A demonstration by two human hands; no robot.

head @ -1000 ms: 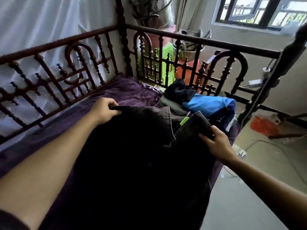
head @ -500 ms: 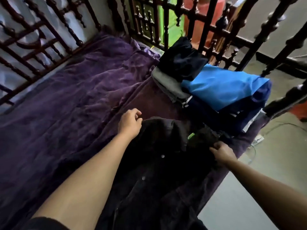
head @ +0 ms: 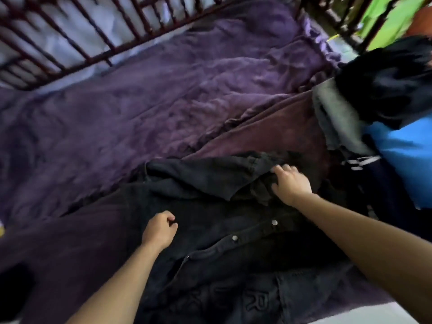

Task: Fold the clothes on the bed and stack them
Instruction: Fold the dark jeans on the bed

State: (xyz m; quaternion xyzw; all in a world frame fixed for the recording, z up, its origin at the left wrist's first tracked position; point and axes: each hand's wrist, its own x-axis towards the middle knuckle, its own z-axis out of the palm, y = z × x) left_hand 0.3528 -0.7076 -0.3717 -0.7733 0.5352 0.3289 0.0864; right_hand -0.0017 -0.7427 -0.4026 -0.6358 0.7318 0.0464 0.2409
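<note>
Your two hands work a black jacket (head: 222, 230) spread front-up on the bed's purple cover (head: 187, 78), its collar toward the far rail (head: 70, 36) and its metal snaps showing down the middle. Your right hand (head: 291, 183) grips the bunched collar, fingers (head: 284, 169) curled over the cloth and thumb tucked beneath the fold. Your left hand (head: 160, 231) rests on the jacket's chest with its fingers curled into the palm; whether they pinch any fabric cannot be told. At the right edge of the bed, just beyond the collar, sits a heap of clothes: a black garment (head: 385, 83) on top, a grey one (head: 336, 118) under it, and a bright blue one (head: 406, 155) beside them.
</note>
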